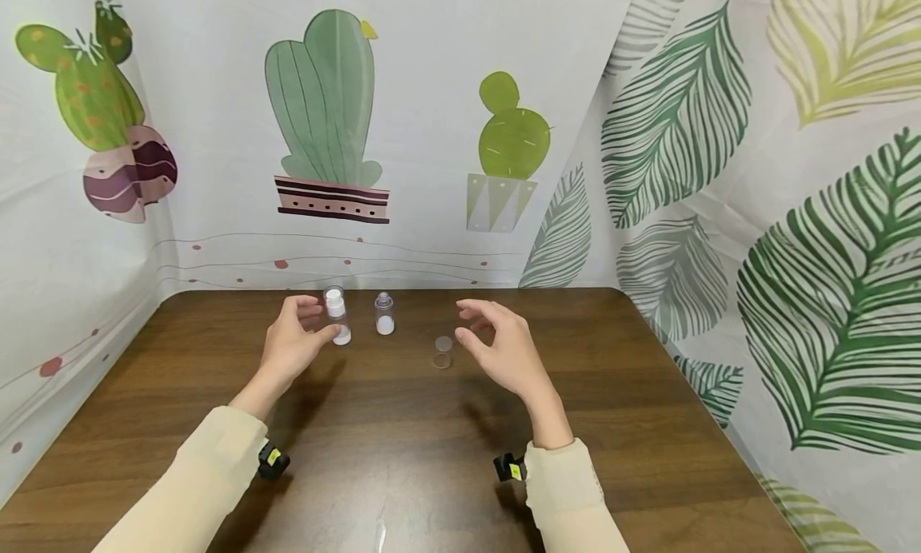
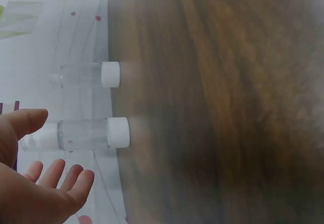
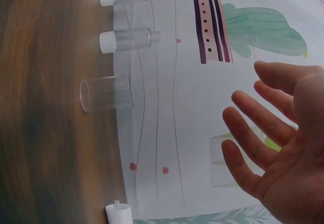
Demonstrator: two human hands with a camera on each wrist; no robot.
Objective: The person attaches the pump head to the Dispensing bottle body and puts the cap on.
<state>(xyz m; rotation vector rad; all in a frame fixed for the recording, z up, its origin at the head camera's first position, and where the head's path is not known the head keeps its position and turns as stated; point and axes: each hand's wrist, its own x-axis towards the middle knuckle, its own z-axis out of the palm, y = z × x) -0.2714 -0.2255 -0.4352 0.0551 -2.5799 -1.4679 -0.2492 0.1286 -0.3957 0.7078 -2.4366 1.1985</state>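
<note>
A tall clear bottle with a white base and white top (image 1: 336, 304) stands near the back edge. My left hand (image 1: 288, 341) is beside it, thumb and fingers spread on either side; in the left wrist view gaps separate the hand (image 2: 38, 183) from the bottle (image 2: 83, 134). A shorter clear bottle with a white base and bare neck (image 1: 384, 315) stands to its right. Further right, a transparent empty cylinder (image 1: 443, 353) stands upright. My right hand (image 1: 507, 353) hovers to the right of that cylinder (image 3: 107, 93), fingers loosely bent, holding nothing.
A small white cap-like piece with a nozzle (image 3: 119, 214) stands at the bottom of the right wrist view; my right hand hides its place in the head view. The brown wooden table (image 1: 403, 441) meets a printed cloth (image 1: 432, 137) at the back.
</note>
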